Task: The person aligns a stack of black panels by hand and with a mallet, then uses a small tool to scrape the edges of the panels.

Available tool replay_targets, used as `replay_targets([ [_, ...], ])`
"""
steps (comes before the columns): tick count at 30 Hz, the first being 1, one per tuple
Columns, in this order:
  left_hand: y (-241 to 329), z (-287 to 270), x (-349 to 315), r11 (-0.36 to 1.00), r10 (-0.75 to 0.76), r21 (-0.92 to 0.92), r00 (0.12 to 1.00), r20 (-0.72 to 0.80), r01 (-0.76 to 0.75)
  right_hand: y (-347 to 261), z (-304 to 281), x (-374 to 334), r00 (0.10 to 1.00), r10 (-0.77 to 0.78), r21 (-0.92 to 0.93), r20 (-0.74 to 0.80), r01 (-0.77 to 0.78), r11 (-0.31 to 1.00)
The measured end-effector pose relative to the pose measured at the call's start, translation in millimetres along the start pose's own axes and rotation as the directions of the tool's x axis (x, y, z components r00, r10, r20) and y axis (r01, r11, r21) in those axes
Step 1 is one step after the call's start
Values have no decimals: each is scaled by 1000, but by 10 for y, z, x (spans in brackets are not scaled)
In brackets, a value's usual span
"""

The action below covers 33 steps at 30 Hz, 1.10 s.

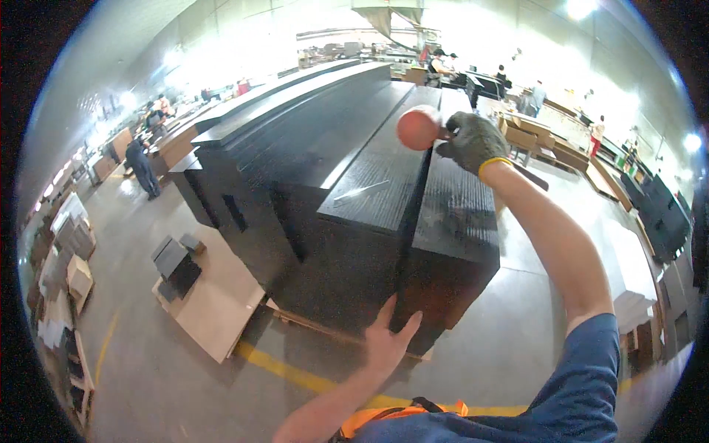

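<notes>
One gloved hand (474, 142), the right, grips a red mallet (418, 128); the left hand (387, 342) spreads against black panels (452, 210) near a beige board (216, 310).

A pale board (218, 310) lies low over the grey floor (133, 317), with a few dark blocks (177, 258) on its upper left part. Beside the board's near corner, a yellow line (295, 379) crosses the floor. Along the left side stand stacked panels (70, 229), pale and grey; farther back is a person in dark clothes (140, 166). To the right are a stack of white sheets (628, 280), brown boxes (524, 134) and large black panels (661, 214). A bright lamp (581, 7) glows overhead.
</notes>
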State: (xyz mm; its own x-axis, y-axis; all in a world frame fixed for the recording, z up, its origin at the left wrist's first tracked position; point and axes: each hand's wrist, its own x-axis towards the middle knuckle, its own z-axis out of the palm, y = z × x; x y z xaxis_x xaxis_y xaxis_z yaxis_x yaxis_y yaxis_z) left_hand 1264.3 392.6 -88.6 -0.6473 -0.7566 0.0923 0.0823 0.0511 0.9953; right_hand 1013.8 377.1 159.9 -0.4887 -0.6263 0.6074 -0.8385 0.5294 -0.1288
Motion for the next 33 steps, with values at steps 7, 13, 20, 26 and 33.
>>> replay_targets([
  [7,-351,41,121,992,97,66,985,144,-108,-89,316,-55,981,30,47,192,-39,998],
  [13,-408,137,165,999,3,-40,996,94,1,15,203,-44,968,-85,114,235,60,992],
  [20,-945,40,227,996,-13,-92,999,-43,9,634,-236,-1070,649,267,498,-712,200,844],
  [26,-758,175,281,652,-453,-639,886,102,407,1106,1537,-3274,594,802,791,-66,-459,405],
  [33,-875,-85,433,449,-85,-718,825,559,532,252,1700,-3575,789,349,807,505,-576,134],
])
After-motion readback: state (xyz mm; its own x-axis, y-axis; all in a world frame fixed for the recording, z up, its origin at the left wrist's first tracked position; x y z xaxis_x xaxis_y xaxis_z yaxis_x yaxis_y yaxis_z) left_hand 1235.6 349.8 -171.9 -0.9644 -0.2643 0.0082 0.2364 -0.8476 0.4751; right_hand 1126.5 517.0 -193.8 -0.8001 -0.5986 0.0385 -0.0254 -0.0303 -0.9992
